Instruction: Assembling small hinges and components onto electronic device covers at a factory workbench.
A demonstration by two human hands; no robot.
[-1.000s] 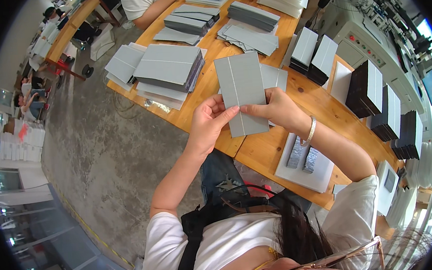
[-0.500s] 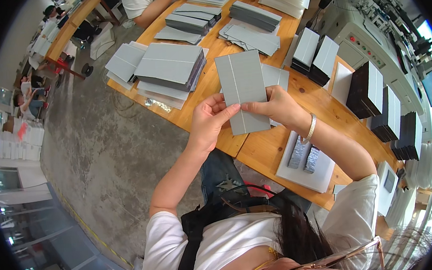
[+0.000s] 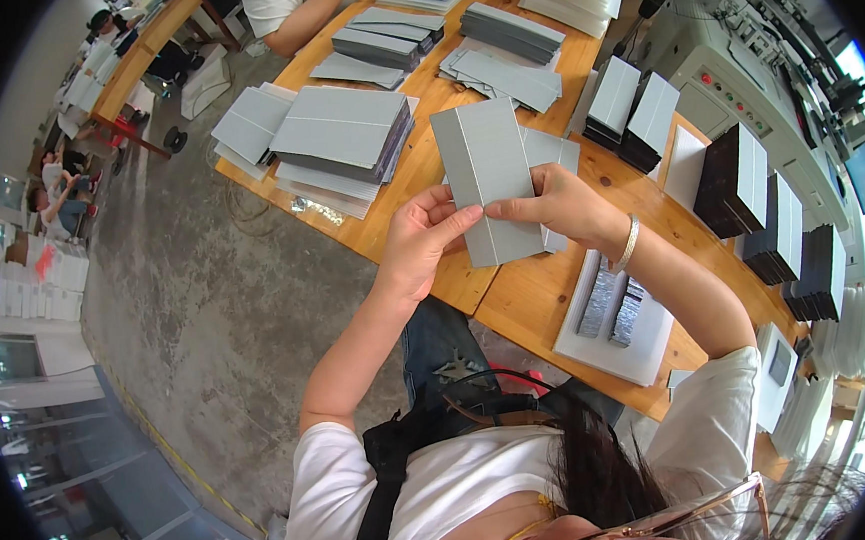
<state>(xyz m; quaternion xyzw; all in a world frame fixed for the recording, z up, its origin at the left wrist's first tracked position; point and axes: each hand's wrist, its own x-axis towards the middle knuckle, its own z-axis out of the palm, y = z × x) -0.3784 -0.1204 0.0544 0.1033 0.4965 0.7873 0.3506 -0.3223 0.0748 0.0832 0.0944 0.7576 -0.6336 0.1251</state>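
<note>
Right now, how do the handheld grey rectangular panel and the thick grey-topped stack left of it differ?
Left hand and right hand hold the panel; the stack lies on pale sheets. The panel's pale line runs near vertical in view; the stack's, nearer horizontal. Both show grey, pale-lined faces.

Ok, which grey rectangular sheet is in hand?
The grey rectangular sheet pinched by both the left hand and right hand; the other grey sheets lie loose or stacked on the wooden table.
</note>
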